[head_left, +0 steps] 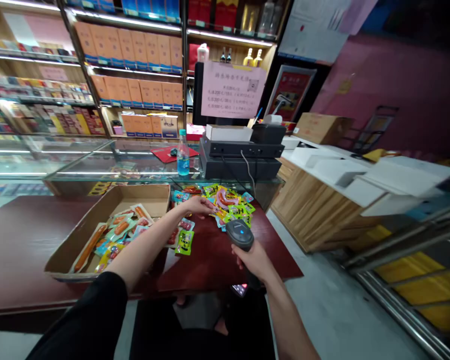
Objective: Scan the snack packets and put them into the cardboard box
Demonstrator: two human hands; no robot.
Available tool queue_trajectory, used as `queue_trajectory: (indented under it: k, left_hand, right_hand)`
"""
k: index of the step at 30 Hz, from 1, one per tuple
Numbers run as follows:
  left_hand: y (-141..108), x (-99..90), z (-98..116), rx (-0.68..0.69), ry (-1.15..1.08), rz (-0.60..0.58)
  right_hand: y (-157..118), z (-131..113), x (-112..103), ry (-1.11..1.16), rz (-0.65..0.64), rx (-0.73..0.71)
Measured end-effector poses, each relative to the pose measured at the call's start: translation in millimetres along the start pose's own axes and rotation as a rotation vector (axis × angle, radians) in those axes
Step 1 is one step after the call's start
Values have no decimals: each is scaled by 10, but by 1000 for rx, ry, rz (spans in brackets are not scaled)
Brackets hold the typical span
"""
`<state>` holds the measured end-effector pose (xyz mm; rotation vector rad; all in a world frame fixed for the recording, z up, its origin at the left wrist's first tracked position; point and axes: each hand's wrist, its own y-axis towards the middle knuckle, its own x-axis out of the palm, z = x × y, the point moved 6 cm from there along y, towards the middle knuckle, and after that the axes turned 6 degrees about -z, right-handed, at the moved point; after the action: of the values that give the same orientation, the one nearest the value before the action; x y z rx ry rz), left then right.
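Grey scanner [240, 235] in the right hand [255, 257], fingers wrapped round the handle, head over the table [210, 255], just short of the packet pile [237, 207]. Left hand [199, 206] is at the near-left edge of that pile, fingers bunched and bent; whether they pinch a packet or only touch one, cannot tell. I'd lift one packet at a time by its crimped edge, keep fingers off any printed code, pull the film flat since crinkles and glare likely spoil a read, and present it square to the scanner's window, away from the pile so a neighbour doesn't get read instead. Counts: one scanner; one green packet [185, 242] at the near end of the loose ones between box and pile; pile and box contents overlap too much for an honest number. One open box [150, 192], left of the pile. Behind: one blue-filled bottle [183, 155], one sign [230, 90] on one monitor [198, 95]. Further out: one carton [320, 127] at right, two gold bottles [253, 59] on the shelf.
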<state>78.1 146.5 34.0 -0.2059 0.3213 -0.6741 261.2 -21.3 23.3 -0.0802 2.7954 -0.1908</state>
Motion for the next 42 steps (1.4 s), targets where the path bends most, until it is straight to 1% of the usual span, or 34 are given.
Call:
queue_trajectory:
  k: [2,3,6,8,10,12,15,18,21,25,27,30,34,38,40,42]
  left_hand:
    - [178,155,-2,14,64,-18]
    - [257,210,-8,22,114,-7]
    - [450,319,-5,77,328,71]
    - [534,386,22,125,468,127]
    - [579,469,64,169,561,163]
    - [593,567,107,178,635,182]
    - [583,700,152,117,739,222]
    - [569,781,161,40,789,263]
    - [576,804,149,51,796,276]
    - [594,735,103,159,733,270]
    - [590,661,48,182,633,251]
    - [529,508,-46,189,422,225]
    - [300,248,-139,186,231,214]
    - [-37,-53,-247,152,85,286]
    - [-180,-152,-323,128,-44,287]
    - [-284,-196,-395,111,-195,252]
  right_hand:
    - [-23,39,-72,-6,23,8]
    - [-31,56,-102,-13,34,11]
    - [-46,94,-175,-29,56,26]
    - [-53,104,-215,-34,66,33]
    - [-59,105,-247,-38,67,31]
    - [-66,107,-277,-39,69,25]
    - [-84,122,-316,-33,75,28]
    - [-120,125,-349,-13,90,47]
    - [-162,106,-363,-1,102,69]
    - [-182,85,-332,-8,93,52]
    - [-167,92,-289,-22,79,42]
    - [-118,103,-191,-16,57,31]
    - [-27,73,-2,-4,2,11]
    - [57,6,203,-21,-51,-29]
    - [92,-30,295,-32,-71,-45]
    - [122,-70,381,-46,-97,-55]
